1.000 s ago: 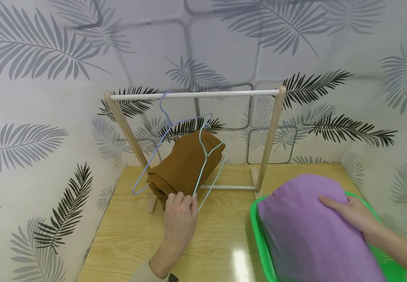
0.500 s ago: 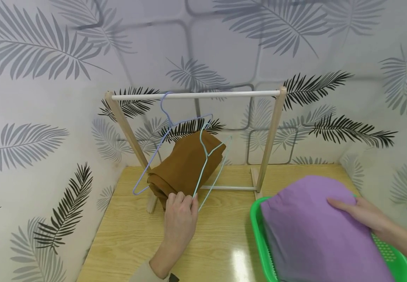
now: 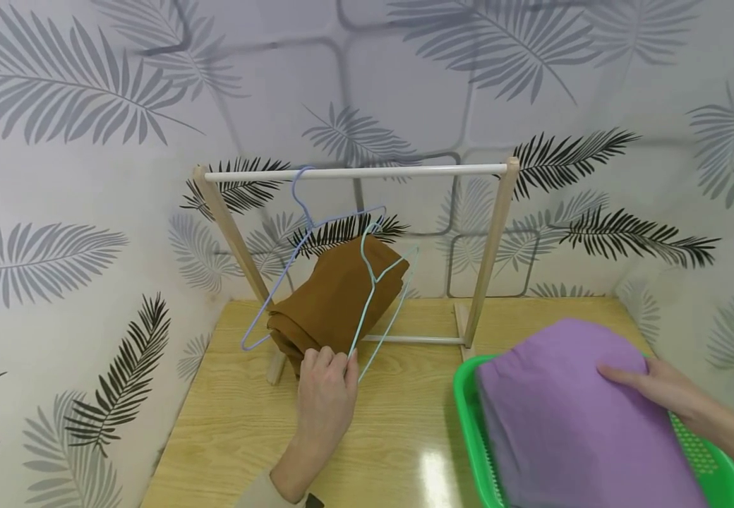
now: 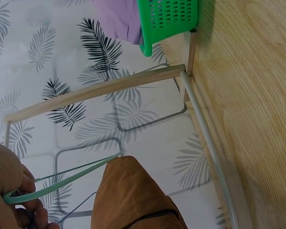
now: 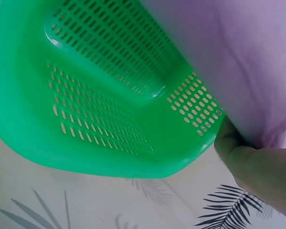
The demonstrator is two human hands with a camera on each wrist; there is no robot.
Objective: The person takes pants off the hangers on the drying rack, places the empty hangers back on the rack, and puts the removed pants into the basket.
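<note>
At four o'clock, my right hand (image 5: 257, 167) holds the edge of a purple cloth (image 5: 245, 62), which fills the space from one to three o'clock. Beside it, a green basket (image 5: 19, 114) with rows of slots spreads from the centre toward nine. Leaves pattern the pale wall (image 5: 97, 198) at six.

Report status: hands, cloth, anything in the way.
Left hand grips mint hanger. Right hand holds purple cloth at green basket. Brown cloth close behind mint hanger; possible snag.

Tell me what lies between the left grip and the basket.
In the head view: past the mint hanger the left grip holds, only bare table up to the basket.
</note>
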